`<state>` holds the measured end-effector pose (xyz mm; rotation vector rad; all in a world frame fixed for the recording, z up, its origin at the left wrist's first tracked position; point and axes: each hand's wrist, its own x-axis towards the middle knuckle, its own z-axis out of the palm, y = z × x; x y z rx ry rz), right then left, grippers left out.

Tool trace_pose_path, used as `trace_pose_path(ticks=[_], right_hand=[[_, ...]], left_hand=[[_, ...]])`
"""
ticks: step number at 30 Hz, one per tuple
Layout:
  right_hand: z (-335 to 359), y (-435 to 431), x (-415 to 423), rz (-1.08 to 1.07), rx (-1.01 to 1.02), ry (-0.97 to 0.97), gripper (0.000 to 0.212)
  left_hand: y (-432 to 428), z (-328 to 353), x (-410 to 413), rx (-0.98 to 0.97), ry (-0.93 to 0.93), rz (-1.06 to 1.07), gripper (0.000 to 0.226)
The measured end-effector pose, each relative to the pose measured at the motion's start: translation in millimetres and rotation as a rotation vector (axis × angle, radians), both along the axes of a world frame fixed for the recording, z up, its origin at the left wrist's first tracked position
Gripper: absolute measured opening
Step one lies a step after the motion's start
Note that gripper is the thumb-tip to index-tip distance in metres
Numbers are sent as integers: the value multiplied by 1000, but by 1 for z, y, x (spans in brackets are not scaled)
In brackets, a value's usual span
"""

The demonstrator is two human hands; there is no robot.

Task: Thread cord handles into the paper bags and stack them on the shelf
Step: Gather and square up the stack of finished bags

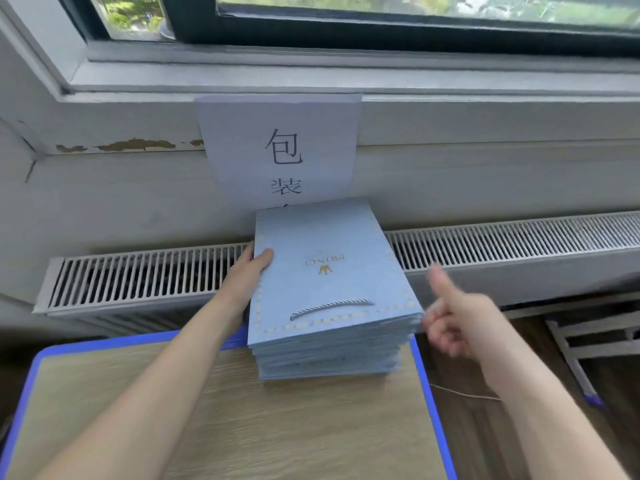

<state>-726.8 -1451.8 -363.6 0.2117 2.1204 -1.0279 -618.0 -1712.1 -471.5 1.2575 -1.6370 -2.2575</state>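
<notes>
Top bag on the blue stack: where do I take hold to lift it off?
Pinch the top paper bag along its right long edge near the front corner, coming from the right. It lies flat, and there it overhangs the stack below.

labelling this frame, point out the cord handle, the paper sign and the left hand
cord handle (331, 308): head view, middle of the cord
paper sign (281, 150): head view, on its top character
left hand (248, 274): head view, back of the hand
</notes>
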Motion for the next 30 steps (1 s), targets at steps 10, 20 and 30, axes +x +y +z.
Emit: trace_pose_path(ticks=[10, 20, 30], right_hand=[[-62, -28, -32, 220, -199, -329, 64], [-52, -14, -14, 192, -324, -454, 51], [-60, -69, 37, 982, -25, -475, 46]], left_hand=[[4, -5, 6, 211, -177, -63, 80], [62, 34, 61, 131, -75, 173, 33], [178, 40, 216, 226, -367, 514, 38]])
